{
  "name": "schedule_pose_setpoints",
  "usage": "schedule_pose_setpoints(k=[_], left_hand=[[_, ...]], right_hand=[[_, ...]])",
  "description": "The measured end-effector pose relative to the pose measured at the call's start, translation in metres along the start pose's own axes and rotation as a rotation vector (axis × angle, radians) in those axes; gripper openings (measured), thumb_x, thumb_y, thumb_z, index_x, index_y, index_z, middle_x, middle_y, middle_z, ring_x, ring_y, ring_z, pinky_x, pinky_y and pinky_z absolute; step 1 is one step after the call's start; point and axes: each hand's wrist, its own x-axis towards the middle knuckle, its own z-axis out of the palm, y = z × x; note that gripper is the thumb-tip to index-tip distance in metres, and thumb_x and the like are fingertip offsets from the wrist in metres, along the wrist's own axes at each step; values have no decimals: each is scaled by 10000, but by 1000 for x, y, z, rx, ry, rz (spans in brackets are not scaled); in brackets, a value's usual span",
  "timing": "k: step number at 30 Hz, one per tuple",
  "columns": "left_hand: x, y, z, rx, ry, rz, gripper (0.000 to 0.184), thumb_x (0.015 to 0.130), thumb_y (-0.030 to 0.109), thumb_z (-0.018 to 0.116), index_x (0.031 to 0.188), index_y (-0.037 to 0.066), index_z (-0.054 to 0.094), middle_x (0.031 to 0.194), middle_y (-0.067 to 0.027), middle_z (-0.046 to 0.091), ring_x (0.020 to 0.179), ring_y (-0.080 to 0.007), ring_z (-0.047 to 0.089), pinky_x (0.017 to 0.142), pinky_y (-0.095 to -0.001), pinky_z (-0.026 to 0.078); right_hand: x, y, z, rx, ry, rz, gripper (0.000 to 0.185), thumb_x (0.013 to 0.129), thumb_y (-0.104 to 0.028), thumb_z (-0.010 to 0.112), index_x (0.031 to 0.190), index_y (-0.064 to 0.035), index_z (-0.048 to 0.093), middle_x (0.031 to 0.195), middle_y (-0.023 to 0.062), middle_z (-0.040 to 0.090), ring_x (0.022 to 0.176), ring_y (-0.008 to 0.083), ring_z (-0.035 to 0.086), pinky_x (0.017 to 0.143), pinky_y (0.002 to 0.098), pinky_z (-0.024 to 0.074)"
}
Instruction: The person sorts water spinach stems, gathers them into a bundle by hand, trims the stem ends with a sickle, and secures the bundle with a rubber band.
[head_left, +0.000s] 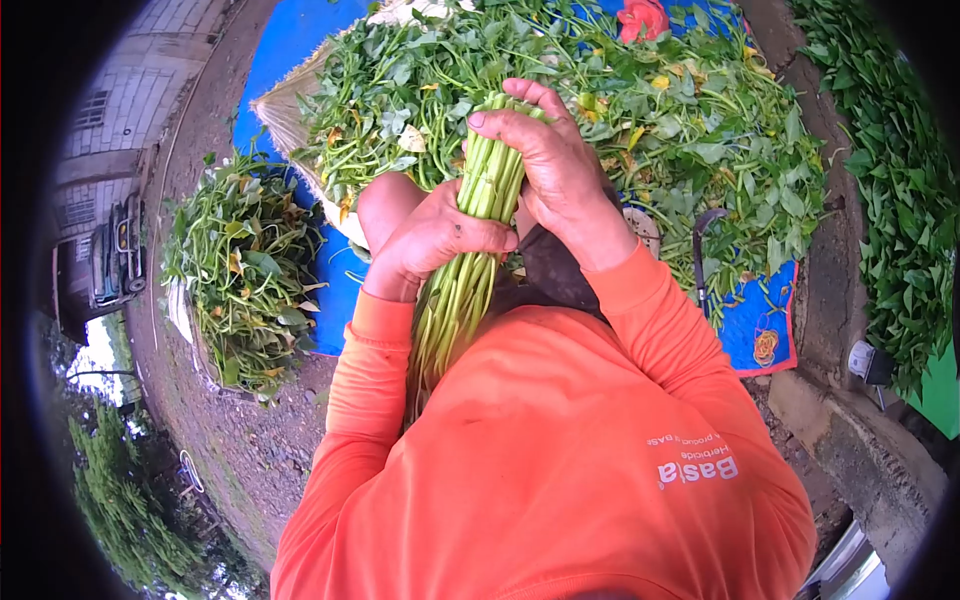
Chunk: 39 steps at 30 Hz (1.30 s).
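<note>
An upright, slightly tilted bundle of long green vegetable stems (490, 180) stands in front of my orange shirt, its lower part running down against my body. My left hand (435, 238) is wrapped round the middle of the bundle, thumb across the front. Around its upper end is my right hand (560, 155), with thumb and fingers curled at the stem tips. Beyond both hands lies a wide heap of cut leafy greens (400, 90), with some yellow leaves, on a blue tarp (270, 60).
A second pile of greens (245, 270) lies at the left. At the right are a curved dark tool resembling a sickle (699, 250) and rubber bands (765, 347) on the tarp. A red bundled thing (642, 18) sits at the back. Leafy plants (905, 190) line the far right.
</note>
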Motion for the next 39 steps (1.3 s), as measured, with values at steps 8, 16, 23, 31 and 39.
schedule_pose_setpoints(k=[8,16,23,31,39], left_hand=[[-76,27,-88,120,163,117,480,745,225,844,1136,1,679,901,-88,717,736,-199,684,687,-341,559],[-50,-71,-73,197,150,-189,700,665,222,907,1251,46,568,786,-63,646,686,-203,683,618,-340,601],[1,-56,-2,60,26,-66,703,659,209,923,1224,-8,565,806,-102,662,652,-233,682,590,-339,591],[12,-40,31,248,69,-72,659,696,262,898,1204,-6,576,829,-84,645,672,-196,650,627,-327,571],[1,-45,68,146,77,-72,460,704,116,872,1090,-22,663,809,-78,675,674,-181,652,627,-317,548]], right_hand=[[-22,-40,-54,-453,-19,-25,796,959,-275,815,1593,5,423,1400,182,653,1288,233,646,1125,403,490],[-153,-6,-290,-1294,715,-122,187,948,-204,694,1012,-36,746,973,174,765,931,358,748,846,409,582],[-330,22,-471,-1417,1491,-184,145,930,-171,670,1003,-75,749,955,179,768,936,368,755,859,436,596],[-359,-42,-544,-1425,1755,-43,258,931,-248,693,1107,-86,790,1034,175,795,965,376,764,892,453,603],[-332,-52,-595,-1594,1664,178,209,909,-207,677,1075,-124,775,1134,191,759,1178,375,682,1021,489,539]])
